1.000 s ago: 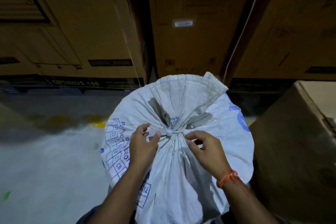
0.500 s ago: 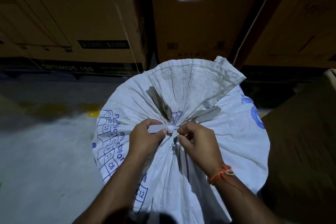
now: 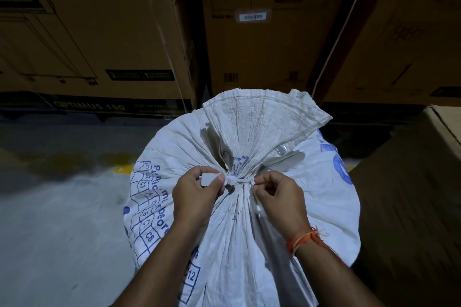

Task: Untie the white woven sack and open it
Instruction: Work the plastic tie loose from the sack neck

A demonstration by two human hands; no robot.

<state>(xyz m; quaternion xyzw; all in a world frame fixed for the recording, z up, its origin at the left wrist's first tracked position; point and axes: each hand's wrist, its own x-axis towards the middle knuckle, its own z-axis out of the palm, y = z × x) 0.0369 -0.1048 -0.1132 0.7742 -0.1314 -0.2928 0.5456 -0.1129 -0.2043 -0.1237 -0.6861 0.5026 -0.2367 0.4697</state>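
A full white woven sack (image 3: 311,197) with blue print stands right in front of me. Its neck is gathered and bound by a thin white tie (image 3: 240,180), and the loose mouth fans out above it. My left hand (image 3: 197,194) pinches the tie's flat white tag on the left side of the neck. My right hand (image 3: 279,197), with an orange thread around the wrist, pinches the tie on the right side of the neck. The tie is still wrapped tight around the neck.
Large brown cardboard cartons (image 3: 262,52) are stacked close behind the sack. Another carton (image 3: 411,207) stands right against its right side. A grey concrete floor (image 3: 62,219) with a yellow mark lies to the left.
Both hands closed in on the tie from either side. The left hand took hold of the tag. The right moved in against the neck, then shifted slightly right along the tie.
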